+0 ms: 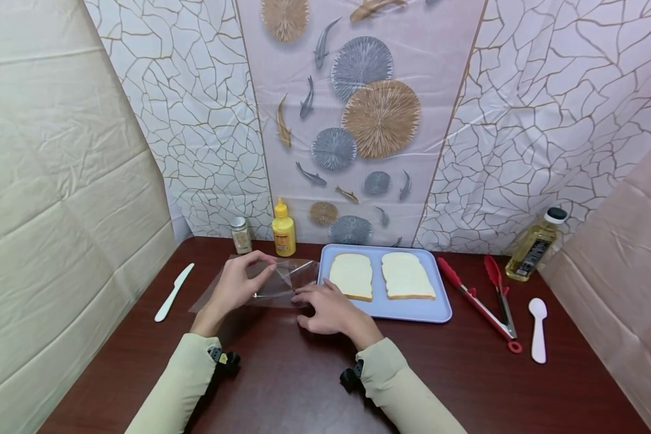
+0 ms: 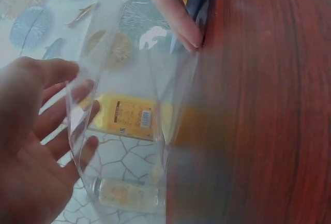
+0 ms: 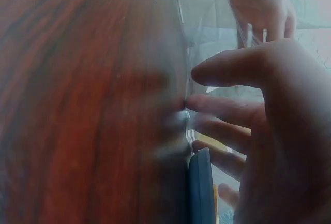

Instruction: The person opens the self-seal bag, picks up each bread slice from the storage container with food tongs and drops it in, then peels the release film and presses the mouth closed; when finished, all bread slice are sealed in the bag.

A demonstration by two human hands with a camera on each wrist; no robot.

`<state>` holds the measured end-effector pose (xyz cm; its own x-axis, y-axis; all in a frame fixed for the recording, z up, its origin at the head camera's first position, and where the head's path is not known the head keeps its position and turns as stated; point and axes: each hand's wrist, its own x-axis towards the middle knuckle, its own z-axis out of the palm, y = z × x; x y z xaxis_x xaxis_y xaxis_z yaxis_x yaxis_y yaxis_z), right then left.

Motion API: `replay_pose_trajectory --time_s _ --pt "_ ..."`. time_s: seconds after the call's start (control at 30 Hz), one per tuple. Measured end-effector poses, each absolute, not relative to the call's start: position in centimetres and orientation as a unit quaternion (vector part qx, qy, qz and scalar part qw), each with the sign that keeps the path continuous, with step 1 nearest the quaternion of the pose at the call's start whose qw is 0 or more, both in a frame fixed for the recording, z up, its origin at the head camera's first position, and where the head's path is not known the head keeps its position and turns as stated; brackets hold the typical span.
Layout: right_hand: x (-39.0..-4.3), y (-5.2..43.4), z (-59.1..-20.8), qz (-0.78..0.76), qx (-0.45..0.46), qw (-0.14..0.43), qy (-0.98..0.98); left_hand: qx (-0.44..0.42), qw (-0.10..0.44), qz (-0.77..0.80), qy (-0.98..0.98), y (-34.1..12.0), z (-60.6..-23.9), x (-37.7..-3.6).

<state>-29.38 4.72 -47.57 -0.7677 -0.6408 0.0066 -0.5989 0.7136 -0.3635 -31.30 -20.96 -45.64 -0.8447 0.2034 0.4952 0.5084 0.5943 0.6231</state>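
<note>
A clear plastic bag (image 1: 279, 280) lies on the dark red table (image 1: 282, 386), just left of a light blue tray (image 1: 407, 310). My left hand (image 1: 237, 284) arches over the bag's left part and pinches its lifted upper edge; the left wrist view shows that raised edge (image 2: 72, 131) in front of the fingers (image 2: 77, 100). My right hand (image 1: 327, 310) lies flat, its fingertips (image 3: 199, 102) pressing the bag's lower layer onto the table beside the tray edge (image 3: 200, 182). Two slices of white bread (image 1: 351, 275) (image 1: 407, 275) sit on the tray.
A yellow squeeze bottle (image 1: 284, 232) and a small spice jar (image 1: 241, 234) stand at the back wall. A white plastic knife (image 1: 173, 292) lies at the left. Right of the tray are red tongs (image 1: 480, 295), a white spoon (image 1: 537, 330) and an oil bottle (image 1: 533, 246).
</note>
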Motion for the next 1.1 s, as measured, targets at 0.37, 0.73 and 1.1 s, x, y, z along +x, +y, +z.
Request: replay_pose_trajectory --time_s 0.37,0.73,1.1 --pt "-29.5 4.8 -47.7 -0.200 -0.326 0.028 0.924 -0.219 0.191 -0.418 -0.861 -20.9 -46.0 -31.5" --pt "-29.7 4.7 -47.6 -0.217 -0.349 0.005 0.912 -0.190 0.133 -0.374 -0.898 -21.5 -47.6 -32.2" --pt "-29.1 6.3 -47.5 -0.304 -0.336 -0.013 0.891 -0.178 0.149 -0.413 -0.881 -22.1 -48.2 -32.3"
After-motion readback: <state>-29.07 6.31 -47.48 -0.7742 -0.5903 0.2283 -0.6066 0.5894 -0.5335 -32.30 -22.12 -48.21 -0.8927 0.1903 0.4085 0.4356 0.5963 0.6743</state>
